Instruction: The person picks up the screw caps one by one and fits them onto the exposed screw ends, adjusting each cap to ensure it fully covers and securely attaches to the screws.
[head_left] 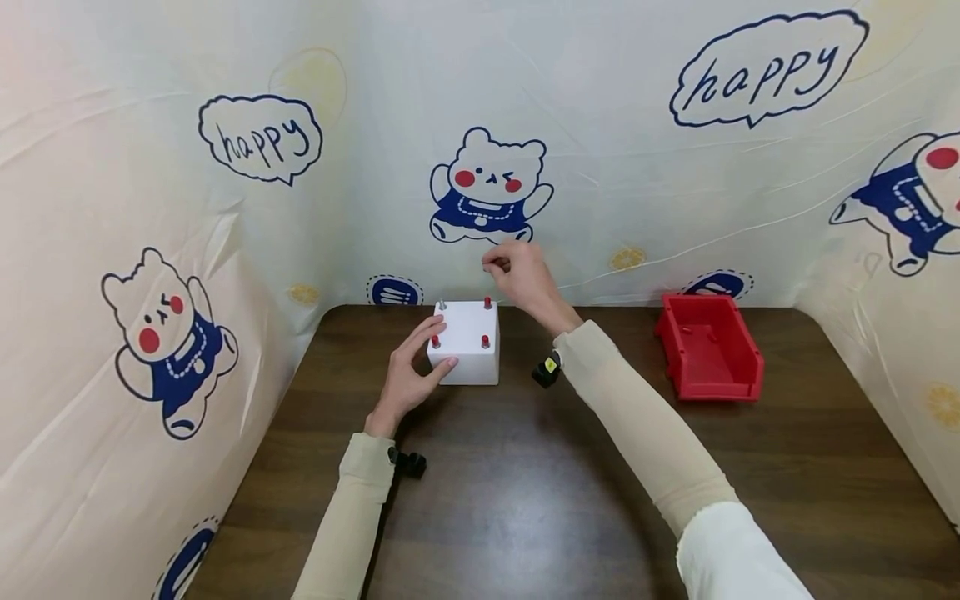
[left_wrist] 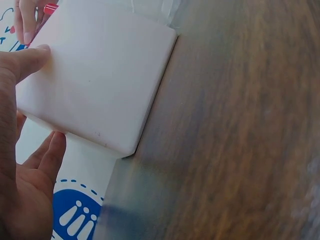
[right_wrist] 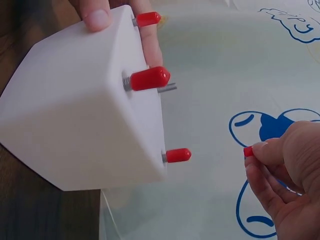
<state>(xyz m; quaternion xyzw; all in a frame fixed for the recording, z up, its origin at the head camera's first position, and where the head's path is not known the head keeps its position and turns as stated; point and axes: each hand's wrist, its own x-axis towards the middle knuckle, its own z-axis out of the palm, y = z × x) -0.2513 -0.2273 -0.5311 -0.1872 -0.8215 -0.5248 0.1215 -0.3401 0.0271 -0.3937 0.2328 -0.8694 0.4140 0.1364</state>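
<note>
A white box (head_left: 463, 323) sits near the table's back edge, with threaded metal studs standing up from its top. Three studs wear red rubber caps, one of them the near cap (right_wrist: 150, 79) in the right wrist view. The far-left stud (head_left: 442, 305) is bare metal. My left hand (head_left: 406, 379) holds the box at its left side, thumb (left_wrist: 30, 62) on the front face and fingers around the side. Up and to the right of the box, my right hand (head_left: 525, 277) pinches a small red cap (right_wrist: 248, 151) between thumb and fingertips, apart from the studs.
On the right of the brown wooden table (head_left: 480, 500) stands a red open bin (head_left: 716, 390), with small red pieces (head_left: 686, 331) inside. A printed cloth (head_left: 360, 183) with bear drawings hangs close behind the table and along its sides.
</note>
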